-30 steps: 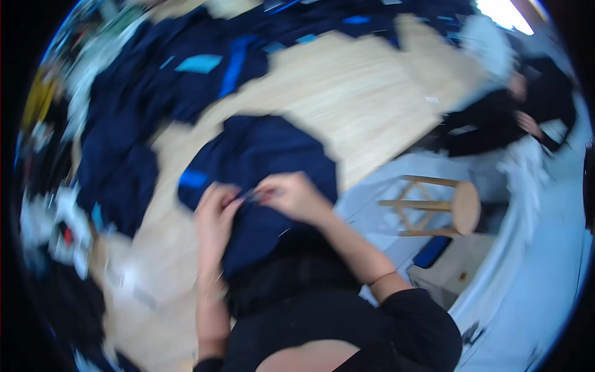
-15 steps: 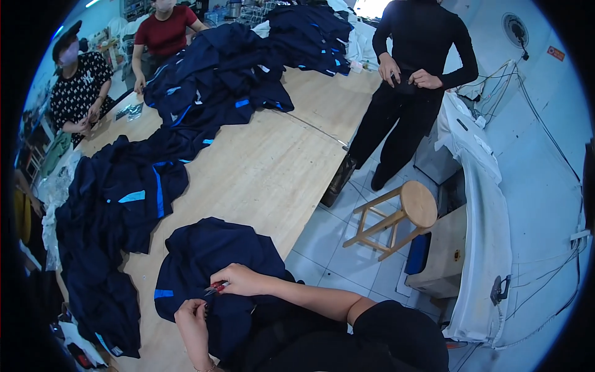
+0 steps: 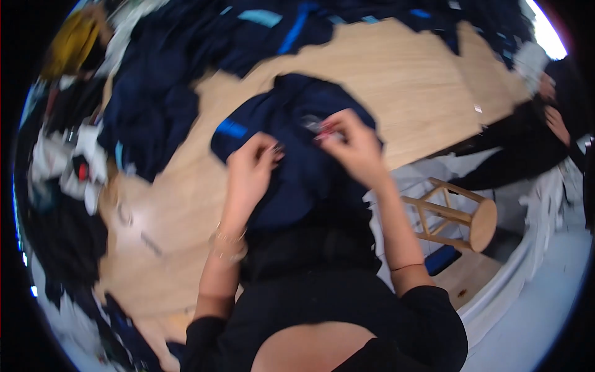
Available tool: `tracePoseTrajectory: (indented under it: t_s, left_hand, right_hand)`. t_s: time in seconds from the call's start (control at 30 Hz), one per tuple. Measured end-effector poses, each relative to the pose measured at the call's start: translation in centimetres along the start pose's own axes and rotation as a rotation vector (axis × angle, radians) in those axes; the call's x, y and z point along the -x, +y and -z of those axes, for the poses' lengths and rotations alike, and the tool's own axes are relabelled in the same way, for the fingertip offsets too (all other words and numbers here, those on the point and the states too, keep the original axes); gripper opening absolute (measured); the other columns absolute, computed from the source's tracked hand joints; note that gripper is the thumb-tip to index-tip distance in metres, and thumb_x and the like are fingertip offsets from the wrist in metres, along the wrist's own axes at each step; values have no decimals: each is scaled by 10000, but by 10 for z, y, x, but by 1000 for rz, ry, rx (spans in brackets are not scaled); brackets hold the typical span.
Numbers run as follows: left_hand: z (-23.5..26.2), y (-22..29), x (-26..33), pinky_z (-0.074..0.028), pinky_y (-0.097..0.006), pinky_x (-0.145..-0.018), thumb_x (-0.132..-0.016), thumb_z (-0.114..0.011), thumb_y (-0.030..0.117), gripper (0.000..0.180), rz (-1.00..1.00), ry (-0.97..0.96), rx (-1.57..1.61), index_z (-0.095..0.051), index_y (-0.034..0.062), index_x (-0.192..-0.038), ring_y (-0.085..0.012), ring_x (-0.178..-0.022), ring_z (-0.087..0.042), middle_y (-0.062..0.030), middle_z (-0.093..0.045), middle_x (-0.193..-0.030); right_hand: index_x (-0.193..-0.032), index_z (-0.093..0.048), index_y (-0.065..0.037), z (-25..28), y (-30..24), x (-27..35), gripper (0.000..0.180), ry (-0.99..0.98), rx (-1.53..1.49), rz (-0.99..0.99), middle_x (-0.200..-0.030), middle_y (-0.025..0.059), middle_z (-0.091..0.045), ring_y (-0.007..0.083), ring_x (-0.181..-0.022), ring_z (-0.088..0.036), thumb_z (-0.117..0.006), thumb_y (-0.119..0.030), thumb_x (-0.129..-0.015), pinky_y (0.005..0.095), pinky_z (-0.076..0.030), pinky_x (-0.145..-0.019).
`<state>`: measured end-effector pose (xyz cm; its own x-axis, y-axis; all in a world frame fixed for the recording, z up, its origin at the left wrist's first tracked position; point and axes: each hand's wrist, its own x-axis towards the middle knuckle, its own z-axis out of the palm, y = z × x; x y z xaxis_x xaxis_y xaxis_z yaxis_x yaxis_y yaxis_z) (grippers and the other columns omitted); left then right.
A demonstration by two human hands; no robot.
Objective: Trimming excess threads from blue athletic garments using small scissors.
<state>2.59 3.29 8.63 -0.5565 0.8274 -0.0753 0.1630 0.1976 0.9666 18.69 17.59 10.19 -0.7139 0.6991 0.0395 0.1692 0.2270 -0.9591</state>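
We list one garment, navy, with a bright blue band; a further pile of garments, navy, with blue and pale turquoise patches. We add one tabletop, pale tan; one stool, honey-brown; one yellow cloth; one top, plain black.

1. Snips in right hand: blades blurred.
2. Left hand: fingertips blurred, grip unclear.
3. Garment: near edge lost against black clothing.
4. Pile: cut off at top.
5. Stool: legs partly behind forearm.

R hand w/ snips, L hand nr, both over navy garment.
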Motion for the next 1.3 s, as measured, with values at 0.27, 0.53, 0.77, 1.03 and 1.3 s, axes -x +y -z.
tracePoseTrajectory:
  t_s: [0.27,0.53,0.77,1.03,1.3]
  left_hand:
    - [10,1,6,-504,-273,-627,-879,-539,-11,57,24,70,-87,-567,-60,-868,-197,-711,-682,-149,-673,-777]
    - [11,8,4,-446,-331,-626,-838,-584,-1,42,-141,138,-191,-571,-29,-868,-247,-682,-563,-127,-567,-814]
    - [14,10,4,-471,-280,-627,-875,-576,6,36,-61,108,-167,-580,-29,-884,-185,-682,-605,-110,-641,-785]
    - [16,16,8,-478,-246,-637,-901,-576,21,58,-66,95,-210,-589,-33,-886,-125,-696,-615,-83,-663,-769]
    - [16,16,9,-470,-248,-628,-893,-587,23,48,-86,96,-226,-597,-23,-895,-127,-682,-600,-75,-650,-764]
  right_hand:
    - [-868,-588,22,-7,-19,-8,212,-112,545,317,-772,72,-596,192,-756,-584,-738,-16,-722,288,-470,-674]
    - [-780,-584,-56,-17,-29,-15,178,-154,650,455,-724,43,-573,205,-719,-542,-734,-135,-726,317,-445,-619]
    - [-788,-592,-39,-16,-40,-18,170,-216,634,342,-711,55,-585,211,-713,-553,-720,-145,-749,323,-445,-629]
    - [-843,-605,3,-19,-49,-21,182,-300,652,343,-748,87,-589,221,-709,-538,-723,-82,-733,322,-432,-620]
    - [-782,-587,-33,-23,-53,-22,183,-350,751,334,-748,54,-602,216,-739,-560,-719,-153,-746,336,-451,-645]
